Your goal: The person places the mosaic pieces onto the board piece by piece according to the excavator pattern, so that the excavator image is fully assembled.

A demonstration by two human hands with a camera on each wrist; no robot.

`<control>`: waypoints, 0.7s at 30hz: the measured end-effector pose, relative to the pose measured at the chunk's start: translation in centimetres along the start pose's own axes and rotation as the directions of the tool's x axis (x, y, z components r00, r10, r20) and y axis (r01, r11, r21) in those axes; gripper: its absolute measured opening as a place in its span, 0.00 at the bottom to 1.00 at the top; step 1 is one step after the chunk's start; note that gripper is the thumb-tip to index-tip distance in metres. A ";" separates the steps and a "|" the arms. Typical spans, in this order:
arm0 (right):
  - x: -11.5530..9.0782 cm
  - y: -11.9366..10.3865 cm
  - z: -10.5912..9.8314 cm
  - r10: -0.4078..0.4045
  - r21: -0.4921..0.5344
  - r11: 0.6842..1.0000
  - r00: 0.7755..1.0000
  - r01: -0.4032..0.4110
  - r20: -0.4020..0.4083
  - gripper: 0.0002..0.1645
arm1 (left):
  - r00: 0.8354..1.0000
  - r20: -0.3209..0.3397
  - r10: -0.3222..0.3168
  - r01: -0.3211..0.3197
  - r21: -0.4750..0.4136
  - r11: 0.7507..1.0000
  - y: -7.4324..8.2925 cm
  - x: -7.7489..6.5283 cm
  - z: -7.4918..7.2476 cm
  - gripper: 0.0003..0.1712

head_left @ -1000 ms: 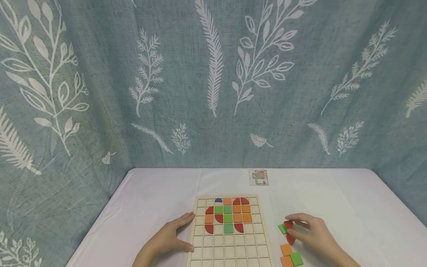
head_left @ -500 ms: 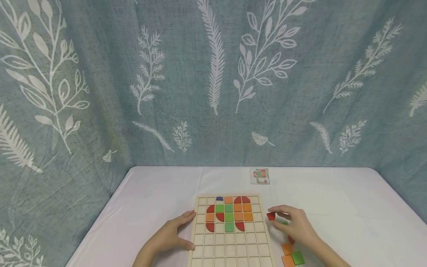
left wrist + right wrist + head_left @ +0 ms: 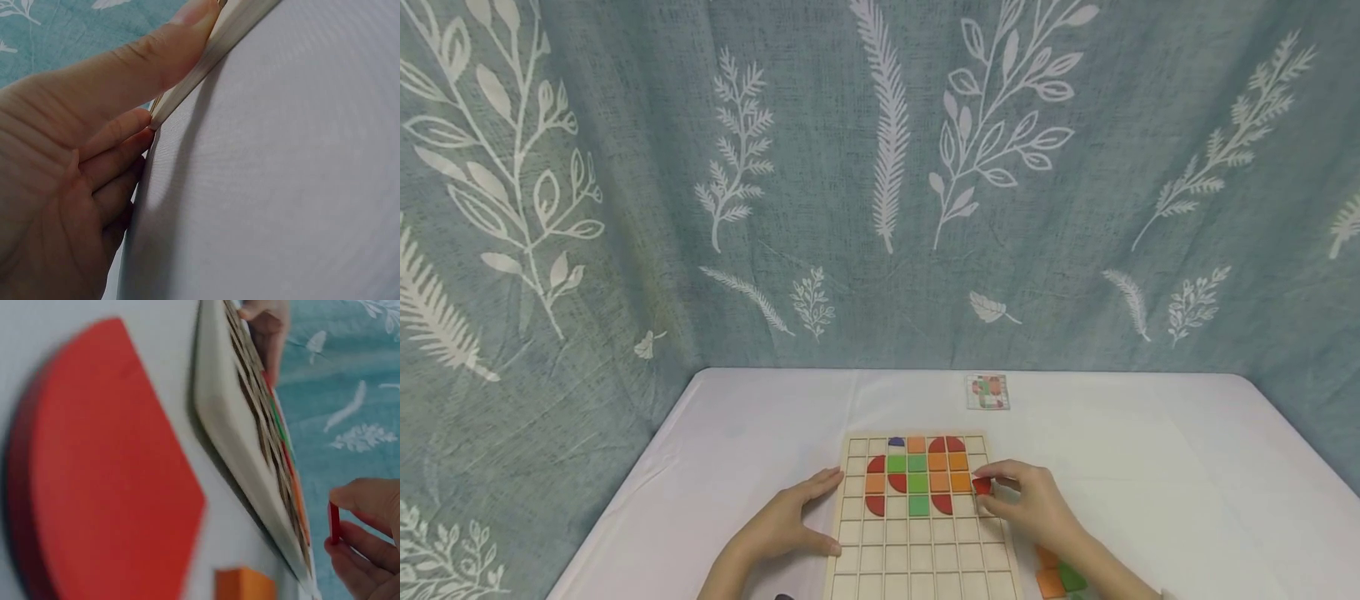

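Between thumb and fingertips my right hand [image 3: 1033,504] pinches a red quarter-circle tile [image 3: 982,485], over the right side of the wooden grid board [image 3: 898,533]. The right wrist view shows this pinched tile [image 3: 334,523] edge-on. My left hand [image 3: 786,521] rests at the board's left edge, thumb and fingers spread apart; in the left wrist view the thumb lies along the board's rim [image 3: 200,75]. Red quarter-circles [image 3: 942,504], orange squares [image 3: 960,482], green squares [image 3: 918,505] and a blue piece [image 3: 896,442] fill cells in the board's upper rows.
Right of the board lie loose orange [image 3: 1051,582] and green tiles [image 3: 1071,577], partly under my right forearm. Another red quarter-circle [image 3: 112,456] lies close to the right wrist camera. A small pattern card [image 3: 987,392] sits behind the board. A patterned curtain [image 3: 880,167] hangs beyond the table.
My right hand has lifted the red quarter-circle from the loose tiles and carried it left to the board's right side. The left hand stays at the board's edge.
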State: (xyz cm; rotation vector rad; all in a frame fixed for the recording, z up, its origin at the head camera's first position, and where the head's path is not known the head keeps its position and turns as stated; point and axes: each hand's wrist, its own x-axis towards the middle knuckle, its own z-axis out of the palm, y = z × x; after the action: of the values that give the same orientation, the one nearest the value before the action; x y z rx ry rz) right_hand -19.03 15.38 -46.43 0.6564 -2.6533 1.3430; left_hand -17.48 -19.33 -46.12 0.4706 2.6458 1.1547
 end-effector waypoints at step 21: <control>0.3 -1.6 1.9 -0.093 -0.292 0.950 0.994 0.108 0.063 0.12 | 1.000 0.020 -0.003 0.003 -0.020 1.000 0.2 0.2 -0.3 0.57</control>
State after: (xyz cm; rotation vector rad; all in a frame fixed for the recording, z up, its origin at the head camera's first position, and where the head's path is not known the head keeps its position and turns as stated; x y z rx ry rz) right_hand -18.38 12.95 -46.30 0.7783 -2.7358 0.8886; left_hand -17.71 -19.39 -45.81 0.4720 2.6150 1.1678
